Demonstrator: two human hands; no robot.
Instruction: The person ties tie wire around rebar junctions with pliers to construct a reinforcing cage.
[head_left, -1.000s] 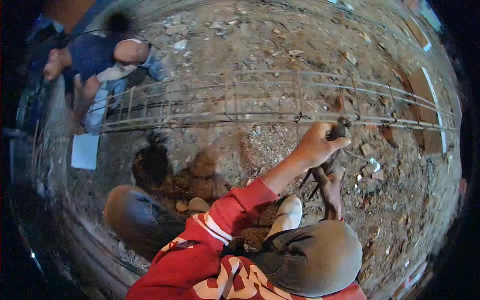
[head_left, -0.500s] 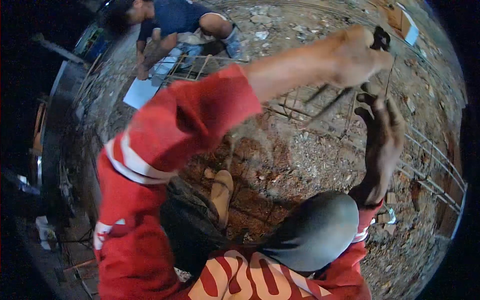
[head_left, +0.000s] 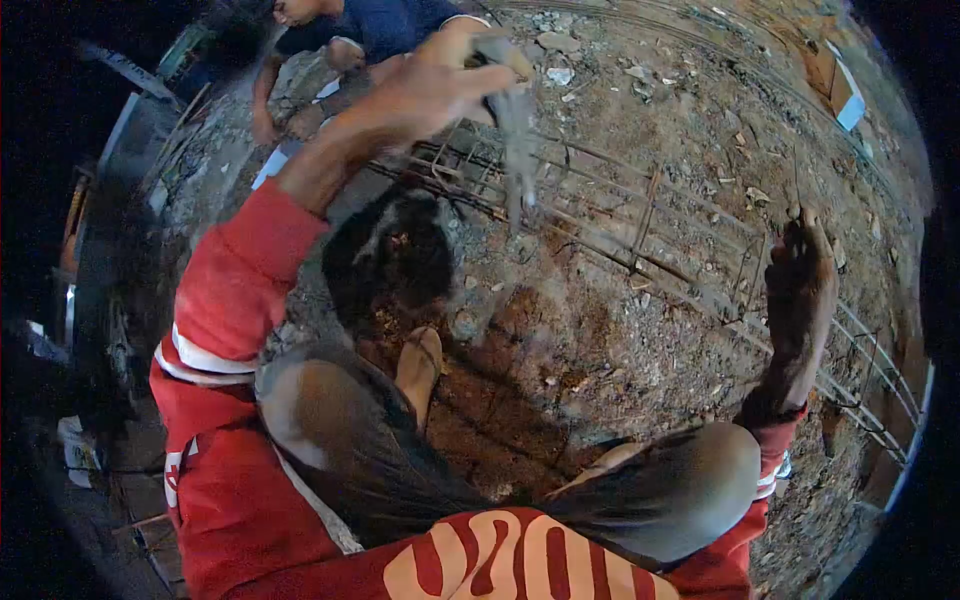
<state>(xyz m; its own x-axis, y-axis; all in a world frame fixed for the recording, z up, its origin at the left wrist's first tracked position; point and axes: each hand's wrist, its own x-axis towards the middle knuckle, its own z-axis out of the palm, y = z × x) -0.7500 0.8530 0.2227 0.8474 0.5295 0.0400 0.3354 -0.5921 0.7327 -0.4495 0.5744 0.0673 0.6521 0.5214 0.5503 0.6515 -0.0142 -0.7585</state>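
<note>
A blurred grey metal tool [head_left: 516, 150] hangs down from my left hand [head_left: 435, 88], whose fingers are closed round its upper end, over the far side of a long rebar cage [head_left: 640, 235]. At the right, my right hand [head_left: 803, 285] has its fingers pressed together at the tip, with a thin wire [head_left: 797, 170] rising from them. The cage runs across the ground beyond my knees and passes behind my right hand. Its bars are tied with cross pieces.
Another person [head_left: 385, 30] crouches at the upper left, near a pale sheet [head_left: 270, 167]. An open box [head_left: 848, 95] lies at the upper right. Rubble and stones cover the ground [head_left: 600, 330]. A dark shadow or dark patch [head_left: 390, 250] lies left of centre.
My left hand has swung left, away from my right hand, and its tool now points down. My right hand has shifted slightly right and down. My knees are further apart in view.
</note>
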